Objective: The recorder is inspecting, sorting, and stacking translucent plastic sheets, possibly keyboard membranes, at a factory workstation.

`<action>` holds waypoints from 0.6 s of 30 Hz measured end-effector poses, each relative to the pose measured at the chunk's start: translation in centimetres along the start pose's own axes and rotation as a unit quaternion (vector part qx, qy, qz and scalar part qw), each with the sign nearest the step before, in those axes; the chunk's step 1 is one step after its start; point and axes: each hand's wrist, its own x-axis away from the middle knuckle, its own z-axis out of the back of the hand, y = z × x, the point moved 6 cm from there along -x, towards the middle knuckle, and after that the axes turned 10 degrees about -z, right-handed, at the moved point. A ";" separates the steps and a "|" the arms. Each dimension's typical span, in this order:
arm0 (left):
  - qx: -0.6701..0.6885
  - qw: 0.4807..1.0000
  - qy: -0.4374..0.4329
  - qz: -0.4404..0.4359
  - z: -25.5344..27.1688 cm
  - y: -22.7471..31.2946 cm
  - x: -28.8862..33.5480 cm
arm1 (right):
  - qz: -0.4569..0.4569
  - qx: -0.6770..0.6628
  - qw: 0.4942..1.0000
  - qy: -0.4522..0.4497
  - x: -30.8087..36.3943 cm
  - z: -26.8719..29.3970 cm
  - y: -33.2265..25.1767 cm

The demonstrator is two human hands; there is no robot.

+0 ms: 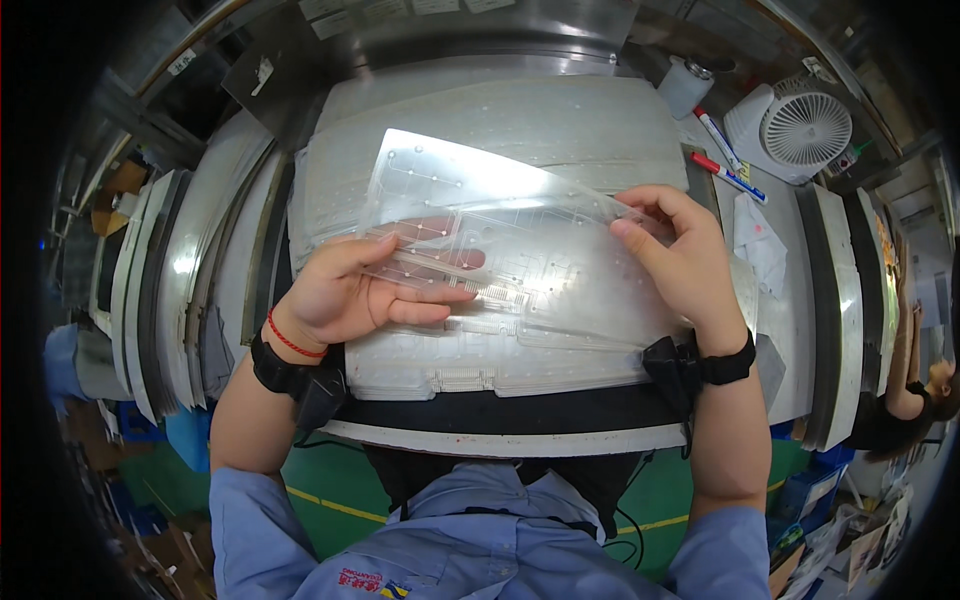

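Between my two hands is a clear plastic sheet [500, 200] printed with fine circuit-like lines and dots; it is tilted and catches bright glare. My left hand [345, 295] grips its left edge, thumb on top and fingers underneath, showing through the film. At the right end, my right hand [695, 260] pinches the sheet's edge between thumb and fingers. Directly below lies a stack of similar clear sheets [570, 375], with a comb-like striped tab along the near edge. Whether I hold one layer or more, I cannot tell.
Larger flat sheets [620, 120] are piled behind. Upright stacks of plates stand left [200, 230] and right [830, 300]. A white fan [805, 130], a bottle [685, 85], markers [728, 178] and a white cloth [760, 245] sit at right. Another person [900, 400] is at the far right.
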 end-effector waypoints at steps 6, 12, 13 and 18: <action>-0.003 1.000 0.001 -0.003 0.1 0.1 0.0 | 0.009 0.010 1.000 0.007 0.1 0.0 -0.1; 0.005 1.000 -0.001 -0.005 0.3 0.1 0.0 | 0.021 0.004 1.000 0.003 0.0 0.0 0.0; 0.008 1.000 -0.003 -0.007 0.3 0.1 0.0 | 0.022 0.001 1.000 0.002 0.0 0.0 0.0; -0.041 0.999 -0.003 -0.011 0.2 0.4 -0.1 | 0.036 0.026 0.999 0.005 0.1 0.0 -0.3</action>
